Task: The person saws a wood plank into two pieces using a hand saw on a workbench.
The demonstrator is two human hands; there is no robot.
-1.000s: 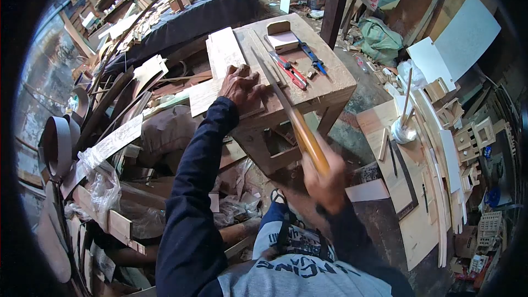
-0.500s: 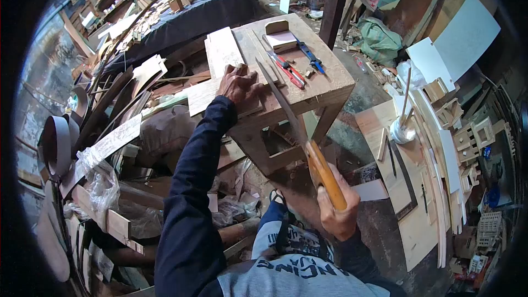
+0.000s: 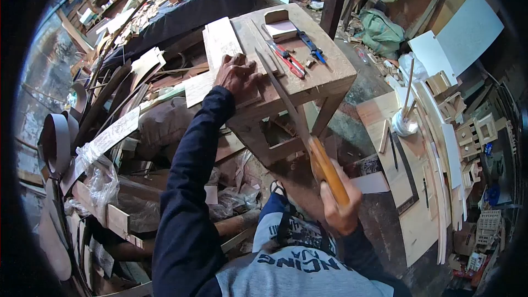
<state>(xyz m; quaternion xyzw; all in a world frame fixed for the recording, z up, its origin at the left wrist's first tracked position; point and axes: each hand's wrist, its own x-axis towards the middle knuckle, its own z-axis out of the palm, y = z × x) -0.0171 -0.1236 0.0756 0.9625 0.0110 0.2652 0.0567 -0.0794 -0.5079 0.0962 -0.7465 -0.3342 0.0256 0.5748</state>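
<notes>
My right hand (image 3: 342, 203) is wrapped round the yellow-brown wooden handle of a handsaw (image 3: 294, 115). The saw blade slants up and left across the near edge of a small wooden table (image 3: 330, 71), its tip lying just right of my left hand (image 3: 238, 77). With bent fingers, my left hand presses a light wooden board (image 3: 199, 88) down on the tabletop. Beyond it lies a pale plank (image 3: 223, 38). To the right are a red cutter knife (image 3: 287, 60), a blue clamp-like tool (image 3: 311, 48) and a small open box (image 3: 279, 26).
A cloth-covered table (image 3: 192, 8) strewn with wood pieces stands at the back left. Scrap wood and plastic pile up on the left. At right, a plywood sheet (image 3: 393, 187) carries strips and a white pot (image 3: 404, 125). A dark post (image 3: 335, 0) rises behind the table.
The view has shifted slightly. The saw stays in my right hand at nearly the same slant, and my left hand keeps its place on the board.
</notes>
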